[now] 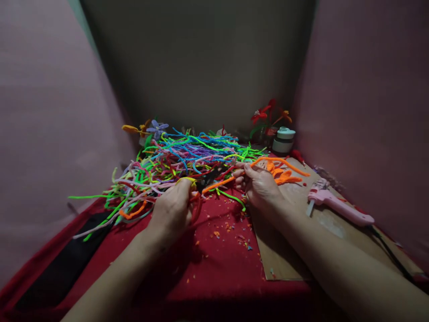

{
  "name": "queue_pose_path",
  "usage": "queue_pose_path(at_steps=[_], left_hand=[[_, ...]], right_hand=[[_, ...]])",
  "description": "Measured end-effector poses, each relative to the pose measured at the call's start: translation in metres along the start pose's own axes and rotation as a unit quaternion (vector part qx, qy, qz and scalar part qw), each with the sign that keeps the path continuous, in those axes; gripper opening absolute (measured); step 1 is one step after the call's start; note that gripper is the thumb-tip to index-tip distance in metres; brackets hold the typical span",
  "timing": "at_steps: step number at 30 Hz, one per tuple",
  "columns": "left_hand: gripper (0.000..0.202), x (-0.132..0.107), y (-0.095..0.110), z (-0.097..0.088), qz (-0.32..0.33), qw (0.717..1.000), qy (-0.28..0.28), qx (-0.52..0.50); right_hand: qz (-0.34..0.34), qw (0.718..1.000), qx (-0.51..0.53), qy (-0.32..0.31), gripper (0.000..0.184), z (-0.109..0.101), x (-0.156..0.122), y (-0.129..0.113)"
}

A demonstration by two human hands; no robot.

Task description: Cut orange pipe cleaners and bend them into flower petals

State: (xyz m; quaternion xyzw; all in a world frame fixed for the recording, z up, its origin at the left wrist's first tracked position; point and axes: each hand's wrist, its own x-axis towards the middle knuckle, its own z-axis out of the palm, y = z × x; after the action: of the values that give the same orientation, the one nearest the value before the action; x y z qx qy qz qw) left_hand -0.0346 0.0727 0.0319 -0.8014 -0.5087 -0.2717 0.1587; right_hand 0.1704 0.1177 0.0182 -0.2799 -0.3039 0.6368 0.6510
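Observation:
My left hand (174, 203) is closed around what look like scissors. A red handle loop (197, 211) shows below the fingers, and dark blades (212, 178) point away to the upper right, partly lost against the pile. My right hand (259, 183) pinches an orange pipe cleaner (219, 184) between thumb and fingers. One end of it reaches down close to my left hand; the other arches over the right hand and out to the right. Behind my right hand lie bent orange pipe-cleaner loops (281, 173). A yellow piece (188, 180) shows at my left fingers.
A large heap of coloured pipe cleaners (201, 147) covers the back of the red cloth (214, 264). Fuzz scraps lie in front. On the right, a pink glue gun (342, 206) rests on a brown board (281, 255). A jar (284, 139) and pipe-cleaner flowers (263, 115) stand behind.

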Motion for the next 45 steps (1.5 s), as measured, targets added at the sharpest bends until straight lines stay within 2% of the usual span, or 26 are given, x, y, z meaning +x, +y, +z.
queue_pose_path(at_steps=[5, 9, 13, 17, 19, 21, 22, 24, 26, 27, 28, 30, 31, 33, 36, 38, 41, 43, 45], left_hand=[[0.008, -0.011, -0.006, 0.002, 0.081, 0.987, 0.091, 0.105], [0.01, -0.013, -0.007, -0.001, 0.123, 0.97, 0.145, 0.151], [0.014, -0.015, -0.004, -0.002, 0.169, 0.963, 0.156, 0.143], [0.017, -0.018, -0.003, 0.003, 0.18, 0.969, 0.132, 0.103], [0.015, -0.017, -0.005, 0.005, 0.138, 0.985, 0.101, 0.039], [0.008, -0.012, -0.006, 0.003, 0.034, 0.995, 0.044, -0.089], [0.009, -0.009, -0.006, 0.001, -0.036, 0.985, 0.013, -0.166], [0.021, 0.0, -0.005, -0.007, -0.171, 0.939, -0.046, -0.295], [0.026, 0.01, -0.003, -0.016, -0.237, 0.897, -0.076, -0.365], [0.026, 0.014, -0.002, -0.019, -0.253, 0.886, -0.088, -0.378], [0.026, 0.017, -0.002, -0.021, -0.251, 0.878, -0.127, -0.387], [0.027, 0.02, -0.004, -0.022, -0.228, 0.879, -0.162, -0.387], [0.027, 0.02, -0.007, -0.021, -0.223, 0.887, -0.156, -0.373], [0.027, 0.019, -0.012, -0.02, -0.238, 0.904, -0.104, -0.339], [0.028, 0.02, -0.012, -0.024, -0.291, 0.899, -0.02, -0.328], [0.027, 0.023, -0.001, -0.029, -0.3, 0.881, -0.033, -0.364], [0.025, 0.029, 0.026, -0.031, -0.276, 0.847, -0.13, -0.436], [0.024, 0.032, 0.04, -0.027, -0.276, 0.829, -0.131, -0.469], [0.025, 0.033, 0.046, -0.021, -0.274, 0.831, -0.109, -0.472]], right_hand=[[-0.022, 1.0, 0.004, -0.008, 0.009, 0.003, -0.002, 0.001], [0.008, 0.999, 0.017, -0.03, 0.014, 0.005, -0.004, 0.002], [0.028, 0.998, 0.021, -0.056, 0.018, 0.003, -0.003, 0.006], [0.039, 0.998, -0.009, -0.055, 0.025, 0.003, -0.006, 0.006], [0.029, 0.998, -0.023, -0.047, 0.026, 0.004, -0.008, 0.005], [-0.003, 0.998, -0.039, -0.047, 0.026, 0.005, -0.009, 0.004], [-0.019, 0.997, -0.049, -0.053, 0.025, 0.006, -0.01, 0.004], [-0.037, 0.993, -0.075, -0.078, 0.022, 0.007, -0.013, 0.005], [-0.036, 0.988, -0.102, -0.11, 0.018, 0.008, -0.016, 0.005], [-0.036, 0.985, -0.114, -0.124, 0.016, 0.009, -0.018, 0.005], [-0.041, 0.982, -0.126, -0.133, 0.015, 0.01, -0.02, 0.004], [-0.067, 0.976, -0.159, -0.131, 0.013, 0.011, -0.023, 0.001], [-0.088, 0.973, -0.18, -0.115, 0.012, 0.011, -0.024, 0.0], [-0.13, 0.964, -0.219, -0.08, 0.009, 0.012, -0.025, -0.002], [-0.169, 0.954, -0.241, -0.064, 0.007, 0.012, -0.027, -0.001], [-0.171, 0.952, -0.244, -0.069, 0.008, 0.013, -0.028, 0.0], [-0.143, 0.96, -0.228, -0.079, 0.008, 0.016, -0.032, 0.001], [-0.125, 0.968, -0.197, -0.091, 0.007, 0.018, -0.034, 0.0], [-0.114, 0.973, -0.172, -0.099, 0.006, 0.019, -0.034, -0.001]])
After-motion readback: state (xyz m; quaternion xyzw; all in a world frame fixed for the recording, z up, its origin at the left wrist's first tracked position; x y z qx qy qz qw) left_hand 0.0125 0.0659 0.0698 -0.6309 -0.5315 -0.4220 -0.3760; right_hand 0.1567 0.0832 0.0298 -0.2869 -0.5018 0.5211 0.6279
